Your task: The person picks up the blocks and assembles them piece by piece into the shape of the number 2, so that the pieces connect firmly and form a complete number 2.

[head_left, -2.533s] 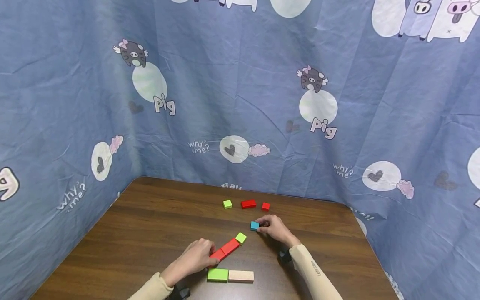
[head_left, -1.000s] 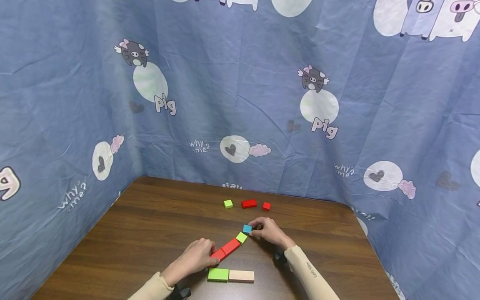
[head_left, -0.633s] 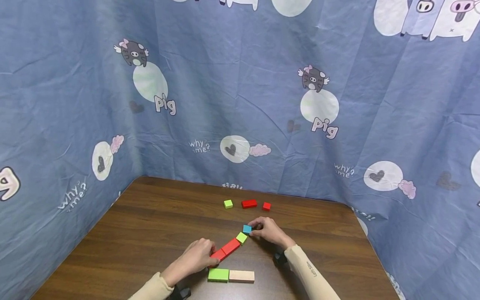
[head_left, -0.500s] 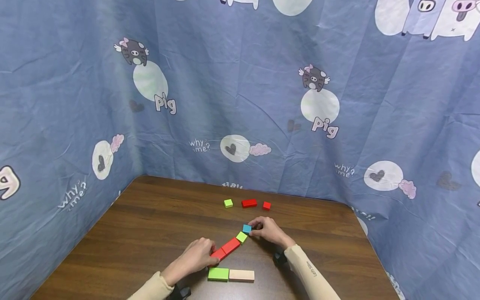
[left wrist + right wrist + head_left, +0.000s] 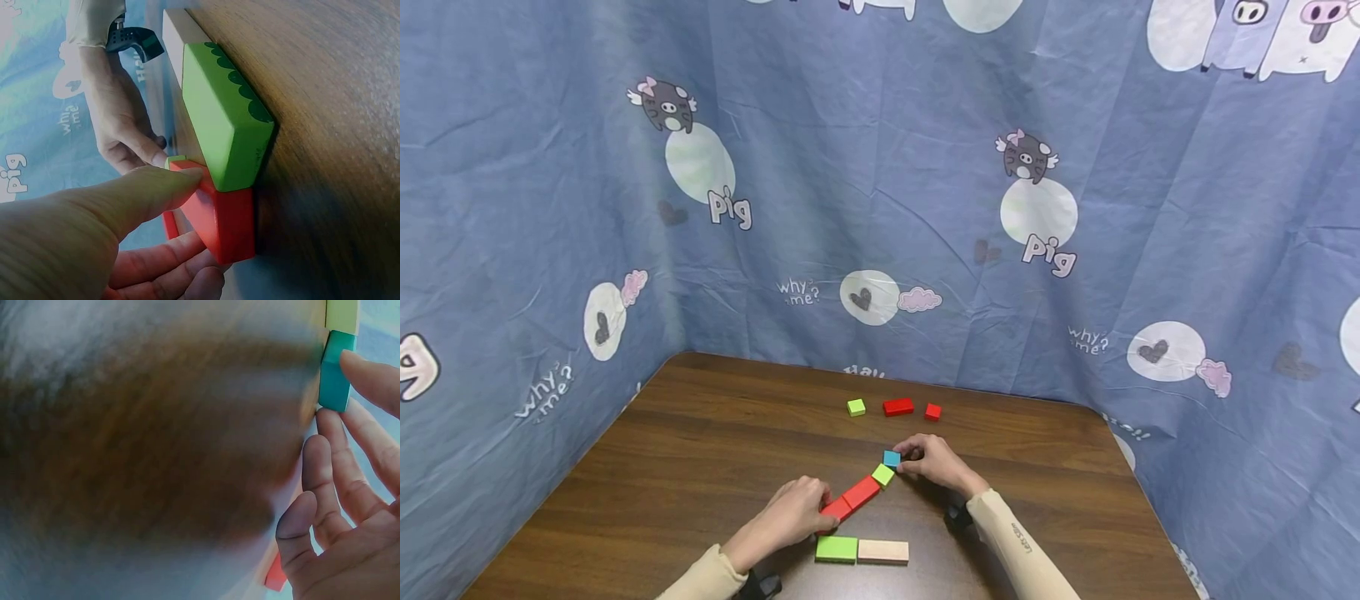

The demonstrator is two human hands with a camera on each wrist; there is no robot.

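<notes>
Left hand (image 5: 790, 510): pinches nearer red block (image 5: 837, 507), toward near edge of tabletop (image 5: 700, 433). Right hand (image 5: 942, 463): pinches blue block (image 5: 891, 458), farther from that edge.

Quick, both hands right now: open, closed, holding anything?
Left hand: closed, fingers gripping the nearest red block.
Right hand: closed, pinching the blue block.

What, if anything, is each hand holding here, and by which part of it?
The left hand pinches the nearer red block across its sides, close to its near end; the right hand pinches the blue block at its right side, seen from the head.
</notes>
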